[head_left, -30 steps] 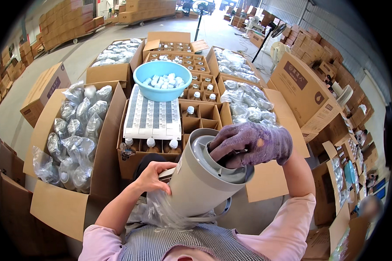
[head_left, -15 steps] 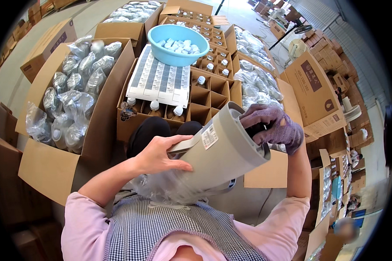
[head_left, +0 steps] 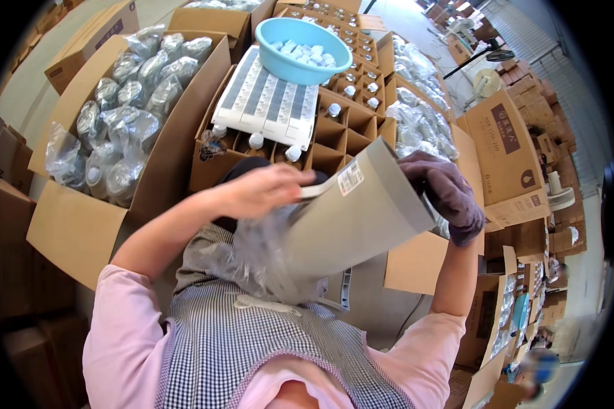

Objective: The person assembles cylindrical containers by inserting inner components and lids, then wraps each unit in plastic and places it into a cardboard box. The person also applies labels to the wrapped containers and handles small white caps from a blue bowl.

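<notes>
A light grey cylindrical plastic jug (head_left: 361,215) with a side handle and a paper label lies tilted over my lap. Its wide open end points to the upper right, toward my right hand. My right hand (head_left: 447,191), in a worn purple-grey glove, is curled at that rim, with some fingertips hidden by the opening. My bare left hand (head_left: 269,189) is at the handle (head_left: 312,192), its fingers smeared by motion. A crumpled clear plastic bag (head_left: 259,255) bunches around the jug's lower end, against my checked apron.
Ahead stands a divided carton of white-capped bottles (head_left: 293,153). A printed label sheet (head_left: 266,102) lies on it, under a light blue basin (head_left: 300,71) of small pale pieces. Open cartons of bagged bottles flank it at left (head_left: 140,180) and right (head_left: 416,119).
My left hand has shifted up along the handle and blurred. The gloved right hand has turned at the rim, which now faces farther away. The whole view has shifted slightly.
</notes>
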The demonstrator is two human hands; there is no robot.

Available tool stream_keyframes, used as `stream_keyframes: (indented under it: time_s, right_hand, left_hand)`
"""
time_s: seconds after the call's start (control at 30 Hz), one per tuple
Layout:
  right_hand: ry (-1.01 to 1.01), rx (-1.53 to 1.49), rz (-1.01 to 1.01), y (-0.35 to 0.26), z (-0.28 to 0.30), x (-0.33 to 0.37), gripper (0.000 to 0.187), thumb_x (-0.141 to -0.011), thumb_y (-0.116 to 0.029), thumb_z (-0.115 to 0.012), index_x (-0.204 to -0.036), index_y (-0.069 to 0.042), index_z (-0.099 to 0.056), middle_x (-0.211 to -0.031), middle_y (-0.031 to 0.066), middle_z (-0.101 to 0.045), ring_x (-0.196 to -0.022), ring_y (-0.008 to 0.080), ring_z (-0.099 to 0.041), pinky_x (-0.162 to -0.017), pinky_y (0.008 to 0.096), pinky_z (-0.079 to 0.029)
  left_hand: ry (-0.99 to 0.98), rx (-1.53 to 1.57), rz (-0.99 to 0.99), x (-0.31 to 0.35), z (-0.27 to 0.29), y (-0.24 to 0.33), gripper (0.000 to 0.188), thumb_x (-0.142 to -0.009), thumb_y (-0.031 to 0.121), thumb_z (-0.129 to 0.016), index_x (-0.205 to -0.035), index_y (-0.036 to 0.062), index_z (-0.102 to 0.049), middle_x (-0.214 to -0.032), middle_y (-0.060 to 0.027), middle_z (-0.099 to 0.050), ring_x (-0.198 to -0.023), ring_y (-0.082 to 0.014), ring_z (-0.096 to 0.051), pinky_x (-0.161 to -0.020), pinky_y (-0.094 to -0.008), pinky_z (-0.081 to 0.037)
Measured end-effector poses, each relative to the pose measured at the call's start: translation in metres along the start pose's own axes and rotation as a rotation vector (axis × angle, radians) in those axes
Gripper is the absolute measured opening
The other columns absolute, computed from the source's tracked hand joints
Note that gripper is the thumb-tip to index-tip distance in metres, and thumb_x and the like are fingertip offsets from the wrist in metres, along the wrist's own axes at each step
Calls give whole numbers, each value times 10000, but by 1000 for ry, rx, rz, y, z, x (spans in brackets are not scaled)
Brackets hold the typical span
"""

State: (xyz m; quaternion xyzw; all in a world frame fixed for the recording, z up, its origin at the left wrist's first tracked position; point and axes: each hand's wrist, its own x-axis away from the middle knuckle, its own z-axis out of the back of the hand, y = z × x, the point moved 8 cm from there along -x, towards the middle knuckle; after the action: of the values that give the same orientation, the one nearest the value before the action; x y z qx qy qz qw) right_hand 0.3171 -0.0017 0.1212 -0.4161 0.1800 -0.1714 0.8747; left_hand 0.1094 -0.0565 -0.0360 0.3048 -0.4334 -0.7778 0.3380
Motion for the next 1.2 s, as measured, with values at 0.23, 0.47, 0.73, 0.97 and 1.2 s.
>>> stream_keyframes:
  time_s: [0.23,0.47,0.73,0.97,1.2]
  right_hand:
    - [180,228,-77,-11,-20,-25,490,-897,-361,-571,-1159,49,-629,-1168,195,-630,-1115,323,-585,-991,402,-432]
    - [175,295,-130,-21,-31,-58,501,-862,-327,-580,-1232,10,-610,-1227,138,-625,-1143,237,-575,-995,363,-430]
    - [311,589,147,-32,-56,-75,572,-781,-374,-754,-1180,10,-606,-1064,192,-641,-1015,342,-605,-924,427,-466]
    - [863,135,-40,22,-25,-46,211,-936,-145,-602,-1073,0,-672,-856,100,-662,-739,208,-607,-745,341,-493]
    - [942,953,282,22,53,-14,421,-907,5,-557,-1321,64,-510,-1281,105,-620,-1052,169,-618,-913,281,-497]
  left_hand:
    - [137,93,242,46,23,-10,702,-804,31,-723,-1448,104,-453,-1032,-41,-637,-901,-126,-591,-828,-277,-501]
    - [492,64,78,0,86,26,26,-885,-4,-622,-878,13,-641,-766,-25,-624,-652,-111,-588,-605,-255,-481]
    - [897,472,-195,-7,135,28,120,-973,56,-564,-1064,-12,-604,-968,-70,-670,-877,-138,-641,-796,-303,-529]
    - [503,290,307,100,3,-68,359,-921,223,-650,-1211,48,-532,-988,-18,-582,-928,-97,-549,-820,-273,-470]
    - [842,353,150,105,-2,22,400,-860,123,-751,-1206,0,-594,-1046,-34,-665,-967,-98,-591,-884,-267,-480]
